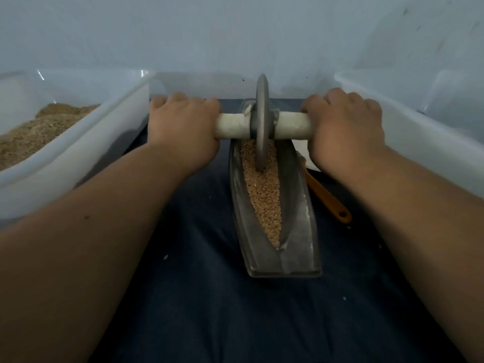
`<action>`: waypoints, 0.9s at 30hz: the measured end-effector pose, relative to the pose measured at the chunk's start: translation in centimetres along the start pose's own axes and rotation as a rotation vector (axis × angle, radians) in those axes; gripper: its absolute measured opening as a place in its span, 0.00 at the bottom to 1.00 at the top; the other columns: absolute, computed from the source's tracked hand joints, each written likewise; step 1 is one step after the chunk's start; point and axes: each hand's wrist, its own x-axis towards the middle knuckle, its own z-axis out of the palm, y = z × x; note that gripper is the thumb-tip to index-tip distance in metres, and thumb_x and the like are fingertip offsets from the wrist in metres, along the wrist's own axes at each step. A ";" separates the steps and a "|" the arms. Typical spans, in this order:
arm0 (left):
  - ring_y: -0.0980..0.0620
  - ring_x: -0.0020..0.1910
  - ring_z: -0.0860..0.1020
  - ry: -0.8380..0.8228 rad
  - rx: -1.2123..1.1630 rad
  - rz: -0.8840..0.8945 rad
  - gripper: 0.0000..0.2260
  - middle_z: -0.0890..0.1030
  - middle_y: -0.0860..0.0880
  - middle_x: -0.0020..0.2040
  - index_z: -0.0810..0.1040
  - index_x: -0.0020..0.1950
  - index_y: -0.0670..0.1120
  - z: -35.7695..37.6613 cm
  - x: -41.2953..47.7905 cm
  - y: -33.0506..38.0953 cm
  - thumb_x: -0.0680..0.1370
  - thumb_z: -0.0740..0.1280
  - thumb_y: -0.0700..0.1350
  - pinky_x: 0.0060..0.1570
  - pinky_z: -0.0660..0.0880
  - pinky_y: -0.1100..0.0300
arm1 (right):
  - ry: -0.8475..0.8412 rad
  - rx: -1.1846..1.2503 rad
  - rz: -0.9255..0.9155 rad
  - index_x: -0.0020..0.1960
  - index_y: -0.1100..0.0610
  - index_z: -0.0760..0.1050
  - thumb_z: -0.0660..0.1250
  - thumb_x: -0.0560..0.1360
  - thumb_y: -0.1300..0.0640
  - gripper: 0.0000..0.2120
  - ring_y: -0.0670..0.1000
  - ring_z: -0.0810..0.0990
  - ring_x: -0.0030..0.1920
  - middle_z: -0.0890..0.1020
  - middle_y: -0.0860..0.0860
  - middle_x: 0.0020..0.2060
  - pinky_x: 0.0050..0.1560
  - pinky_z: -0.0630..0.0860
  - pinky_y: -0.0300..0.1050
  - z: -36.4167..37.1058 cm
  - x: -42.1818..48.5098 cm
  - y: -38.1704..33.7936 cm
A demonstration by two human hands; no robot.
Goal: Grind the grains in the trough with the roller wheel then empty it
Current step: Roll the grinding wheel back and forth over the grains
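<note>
The left hand (183,127) and right hand (343,129) each grip one end of the white handle (293,126) through the upright roller wheel (262,121), whose lower edge sits in the grains (262,189) filling the long metal trough (296,226) on dark cloth (209,297). An orange scoop (327,200) lies just beside the trough. The left bin (78,163) holds ground meal (34,132).
</note>
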 end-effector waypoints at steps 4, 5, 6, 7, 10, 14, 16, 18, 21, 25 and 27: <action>0.40 0.53 0.74 0.028 -0.010 0.064 0.18 0.78 0.45 0.53 0.73 0.58 0.49 0.0 -0.2 -0.3 0.73 0.68 0.55 0.54 0.68 0.47 | -0.083 0.022 -0.012 0.64 0.52 0.70 0.71 0.68 0.56 0.25 0.62 0.73 0.54 0.74 0.57 0.54 0.64 0.63 0.59 0.0 0.1 0.0; 0.41 0.50 0.75 0.000 -0.032 0.085 0.17 0.78 0.45 0.51 0.73 0.56 0.48 -0.2 -0.3 -0.3 0.73 0.68 0.56 0.48 0.69 0.48 | -0.144 0.027 -0.048 0.64 0.52 0.69 0.71 0.69 0.54 0.25 0.61 0.74 0.54 0.75 0.56 0.54 0.62 0.65 0.58 -0.5 0.0 0.3; 0.43 0.44 0.75 -0.043 -0.046 0.100 0.15 0.78 0.47 0.48 0.72 0.53 0.49 -0.5 -0.3 -0.5 0.73 0.68 0.57 0.43 0.69 0.51 | -0.193 0.039 -0.085 0.63 0.52 0.70 0.71 0.70 0.52 0.23 0.60 0.75 0.51 0.76 0.55 0.52 0.55 0.70 0.55 -1.0 -0.2 0.5; 0.46 0.40 0.74 -0.103 -0.050 0.111 0.14 0.77 0.49 0.44 0.71 0.51 0.50 -1.0 -0.4 -0.7 0.73 0.67 0.57 0.39 0.69 0.53 | -0.229 0.066 -0.116 0.60 0.52 0.70 0.71 0.70 0.51 0.21 0.58 0.76 0.46 0.77 0.54 0.49 0.47 0.71 0.51 -1.8 -0.4 0.7; 0.53 0.33 0.70 -0.316 -0.052 0.188 0.13 0.72 0.55 0.36 0.69 0.45 0.54 -2.9 -0.9 -1.2 0.70 0.69 0.58 0.36 0.69 0.57 | -0.330 0.128 -0.208 0.50 0.48 0.70 0.69 0.71 0.48 0.12 0.51 0.74 0.35 0.75 0.48 0.37 0.34 0.71 0.46 -4.5 -1.3 1.1; 0.59 0.32 0.76 -0.537 -0.053 0.315 0.13 0.79 0.53 0.34 0.75 0.43 0.55 -5.4 -2.0 -1.7 0.65 0.70 0.59 0.30 0.69 0.64 | -0.550 0.171 -0.267 0.41 0.42 0.67 0.67 0.66 0.42 0.10 0.44 0.75 0.32 0.76 0.45 0.32 0.30 0.70 0.39 -7.9 -2.1 1.3; 0.59 0.30 0.75 -0.543 -0.058 0.320 0.11 0.78 0.54 0.32 0.75 0.41 0.56 -5.9 -2.4 -1.7 0.64 0.70 0.58 0.28 0.66 0.66 | -0.638 0.244 -0.278 0.44 0.38 0.67 0.64 0.63 0.38 0.12 0.37 0.75 0.40 0.76 0.36 0.40 0.30 0.66 0.35 -8.6 -2.1 1.5; 0.59 0.28 0.73 -0.466 -0.032 0.304 0.10 0.76 0.54 0.30 0.74 0.38 0.54 -5.5 -2.4 -1.3 0.63 0.69 0.57 0.29 0.70 0.62 | -0.669 0.278 -0.250 0.44 0.37 0.67 0.67 0.63 0.38 0.13 0.39 0.75 0.40 0.76 0.40 0.38 0.32 0.65 0.37 -8.0 -1.9 1.7; 0.56 0.28 0.71 -0.342 -0.016 0.207 0.09 0.73 0.54 0.30 0.71 0.36 0.52 -4.1 -1.6 -0.7 0.65 0.68 0.54 0.31 0.72 0.58 | -0.473 0.245 -0.191 0.49 0.42 0.70 0.71 0.71 0.48 0.12 0.47 0.75 0.39 0.76 0.45 0.41 0.37 0.70 0.46 -4.6 -1.3 1.3; 0.49 0.34 0.71 -0.167 -0.045 -0.019 0.07 0.72 0.52 0.36 0.68 0.43 0.52 -1.3 -0.4 0.0 0.71 0.66 0.50 0.38 0.66 0.55 | -0.044 0.035 -0.081 0.57 0.53 0.73 0.67 0.71 0.61 0.15 0.59 0.73 0.45 0.75 0.56 0.47 0.44 0.64 0.50 -0.6 -0.2 -0.4; 0.43 0.43 0.75 -0.080 -0.016 -0.062 0.09 0.78 0.48 0.44 0.72 0.51 0.50 -0.3 -0.1 0.4 0.72 0.66 0.49 0.43 0.65 0.52 | 0.024 0.060 -0.032 0.62 0.56 0.72 0.64 0.69 0.63 0.21 0.62 0.73 0.49 0.74 0.59 0.49 0.51 0.64 0.53 0.2 0.0 -0.8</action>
